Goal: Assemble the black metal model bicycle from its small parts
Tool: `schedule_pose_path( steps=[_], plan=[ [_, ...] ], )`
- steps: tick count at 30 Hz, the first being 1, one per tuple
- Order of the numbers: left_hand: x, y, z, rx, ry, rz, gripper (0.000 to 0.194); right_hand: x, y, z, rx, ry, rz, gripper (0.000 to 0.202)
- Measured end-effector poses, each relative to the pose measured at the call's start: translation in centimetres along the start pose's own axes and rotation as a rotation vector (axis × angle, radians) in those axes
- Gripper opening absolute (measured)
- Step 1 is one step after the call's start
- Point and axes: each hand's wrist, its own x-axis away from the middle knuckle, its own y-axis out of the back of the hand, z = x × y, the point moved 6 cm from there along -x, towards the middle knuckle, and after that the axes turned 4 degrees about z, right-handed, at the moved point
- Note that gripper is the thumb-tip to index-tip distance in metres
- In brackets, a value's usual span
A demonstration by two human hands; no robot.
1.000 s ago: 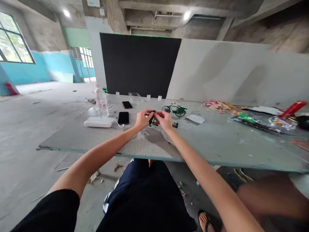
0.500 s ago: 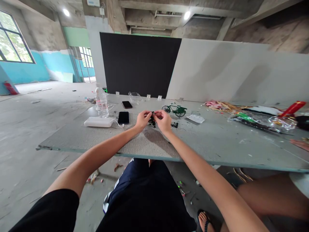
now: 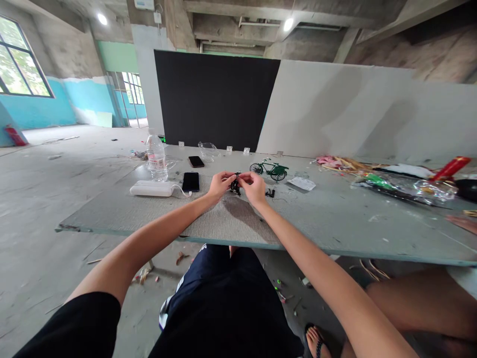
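Between my fingertips is a small black part [image 3: 235,186], its shape partly covered by my fingers. My left hand [image 3: 221,185] pinches it from the left and my right hand [image 3: 253,188] from the right, with the fingertips nearly touching. More small black pieces [image 3: 271,193] lie on the grey table just right of my right hand. A green model bicycle [image 3: 269,169] stands behind that hand, and a white paper [image 3: 301,183] lies to its right.
On the left are a white power strip [image 3: 152,188], a plastic bottle [image 3: 157,158] and two phones [image 3: 191,182]. Plastic wrapping [image 3: 404,189], sticks and a red tube [image 3: 451,168] lie at the right. Another person's leg [image 3: 421,303] is at lower right.
My fingers have shifted slightly around the black part. At the right edge, the other person's hand has moved a little.
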Motion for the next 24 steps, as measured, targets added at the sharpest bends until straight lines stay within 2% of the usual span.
schedule_pose_path(
  steps=[4,10,19,24],
  plan=[
    [0.0,0.1,-0.2,-0.073,-0.039,0.003,0.023,-0.2,0.0,-0.2,0.003,0.017,0.016,0.021],
    [-0.1,0.4,-0.7,-0.239,-0.177,-0.028,0.016,-0.3,0.0,0.0,-0.01,0.049,0.057,0.025],
    [0.8,0.0,-2.6,-0.49,-0.317,-0.07,0.01,-0.2,-0.5,-0.4,-0.108,-0.038,0.077,0.034],
    [0.7,-0.1,-2.6,-0.509,-0.333,-0.072,0.008,-0.2,-0.8,-0.9,-0.117,-0.044,0.062,0.034]
  ],
)
